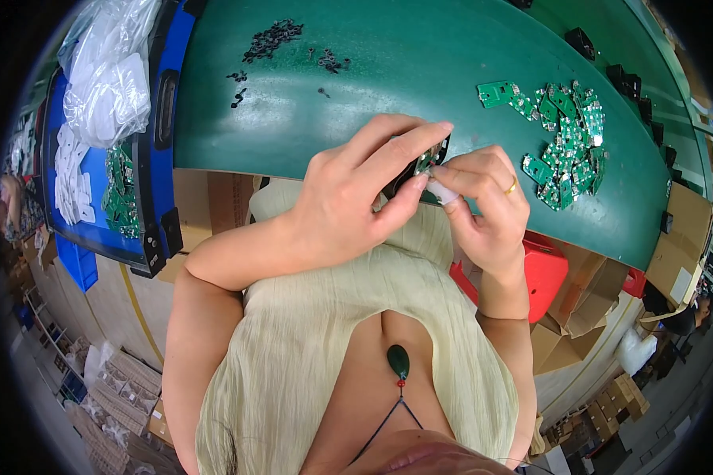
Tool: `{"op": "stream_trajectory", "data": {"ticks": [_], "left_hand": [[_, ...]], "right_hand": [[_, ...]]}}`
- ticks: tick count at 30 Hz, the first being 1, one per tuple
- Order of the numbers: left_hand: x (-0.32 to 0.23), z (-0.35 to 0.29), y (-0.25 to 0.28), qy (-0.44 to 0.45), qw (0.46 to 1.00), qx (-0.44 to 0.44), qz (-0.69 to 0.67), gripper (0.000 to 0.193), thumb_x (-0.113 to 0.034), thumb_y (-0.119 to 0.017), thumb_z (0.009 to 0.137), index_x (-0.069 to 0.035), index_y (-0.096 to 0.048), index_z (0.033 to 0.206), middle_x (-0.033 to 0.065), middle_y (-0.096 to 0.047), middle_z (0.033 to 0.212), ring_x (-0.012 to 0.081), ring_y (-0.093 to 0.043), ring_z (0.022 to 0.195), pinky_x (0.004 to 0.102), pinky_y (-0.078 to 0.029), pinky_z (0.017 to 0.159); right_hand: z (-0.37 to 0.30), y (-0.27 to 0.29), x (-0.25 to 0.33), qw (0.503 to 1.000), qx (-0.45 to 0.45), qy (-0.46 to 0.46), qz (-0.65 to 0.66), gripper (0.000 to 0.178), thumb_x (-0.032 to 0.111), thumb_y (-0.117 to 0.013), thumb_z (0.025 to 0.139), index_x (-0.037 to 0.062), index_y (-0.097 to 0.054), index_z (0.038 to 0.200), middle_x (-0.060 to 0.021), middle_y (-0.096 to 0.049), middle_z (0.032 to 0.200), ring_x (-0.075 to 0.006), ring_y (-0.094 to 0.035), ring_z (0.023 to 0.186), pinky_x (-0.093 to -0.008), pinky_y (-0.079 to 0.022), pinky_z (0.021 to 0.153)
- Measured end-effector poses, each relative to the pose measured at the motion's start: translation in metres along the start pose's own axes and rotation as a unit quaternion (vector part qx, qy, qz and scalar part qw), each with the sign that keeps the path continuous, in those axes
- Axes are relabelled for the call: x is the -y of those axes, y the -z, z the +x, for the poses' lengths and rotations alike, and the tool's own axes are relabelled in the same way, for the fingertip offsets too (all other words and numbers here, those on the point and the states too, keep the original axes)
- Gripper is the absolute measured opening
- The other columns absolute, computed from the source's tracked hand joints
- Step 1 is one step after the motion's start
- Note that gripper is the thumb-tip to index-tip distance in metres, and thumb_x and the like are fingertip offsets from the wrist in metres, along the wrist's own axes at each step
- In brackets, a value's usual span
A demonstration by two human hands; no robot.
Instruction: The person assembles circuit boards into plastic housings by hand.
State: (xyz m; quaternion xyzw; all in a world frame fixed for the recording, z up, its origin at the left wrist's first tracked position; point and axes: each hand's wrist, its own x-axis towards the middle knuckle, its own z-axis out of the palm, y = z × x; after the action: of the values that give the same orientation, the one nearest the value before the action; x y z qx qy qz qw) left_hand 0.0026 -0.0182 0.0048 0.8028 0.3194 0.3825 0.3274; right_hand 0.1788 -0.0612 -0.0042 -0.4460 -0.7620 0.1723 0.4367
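Left hand (348,190) grips black plastic casing (398,182) with green circuit board (425,162); right hand (487,202) pinched alongside, contents unclear. We should brace casing edges.

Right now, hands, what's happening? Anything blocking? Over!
Left hand: gripping black-cased circuit board. Right hand: up at its side. Loose green boards: off right, clear of hands.

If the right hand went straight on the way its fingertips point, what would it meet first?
Most likely the small green circuit board, seemingly set in the black housing that the left hand holds. The right hand is right beside it; actual contact is unclear.
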Motion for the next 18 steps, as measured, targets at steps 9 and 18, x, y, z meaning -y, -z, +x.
{"op": "stream_trajectory", "data": {"ticks": [9, 18], "left_hand": [[-0.003, 0.0, 0.002, -0.038, 0.999, 0.019, 0.023, 0.042, 0.004, -0.061, 0.072, -0.001, -0.057, 0.114, 0.015, -0.06, 0.107, 0.026, -0.064, 0.084, 0.0292, -0.055, 0.066], [0.016, -0.005, -0.006, -0.086, 0.991, -0.053, 0.085, 0.041, -0.001, -0.063, 0.071, -0.007, -0.06, 0.111, 0.0115, -0.059, 0.107, 0.0234, -0.062, 0.068, 0.0299, -0.052, 0.056]], "right_hand": [[-0.004, -0.003, 0.006, 0.95, -0.045, -0.198, 0.236, 0.009, -0.002, -0.067, 0.073, 0.0012, -0.062, 0.08, -0.0076, -0.058, 0.078, -0.0202, -0.055, 0.072, -0.0295, -0.044, 0.068], [0.005, -0.019, 0.004, 0.985, -0.056, -0.151, 0.066, 0.011, -0.007, -0.065, 0.07, 0.0012, -0.058, 0.076, -0.0081, -0.055, 0.074, -0.0222, -0.054, 0.071, -0.0298, -0.044, 0.064]]}}
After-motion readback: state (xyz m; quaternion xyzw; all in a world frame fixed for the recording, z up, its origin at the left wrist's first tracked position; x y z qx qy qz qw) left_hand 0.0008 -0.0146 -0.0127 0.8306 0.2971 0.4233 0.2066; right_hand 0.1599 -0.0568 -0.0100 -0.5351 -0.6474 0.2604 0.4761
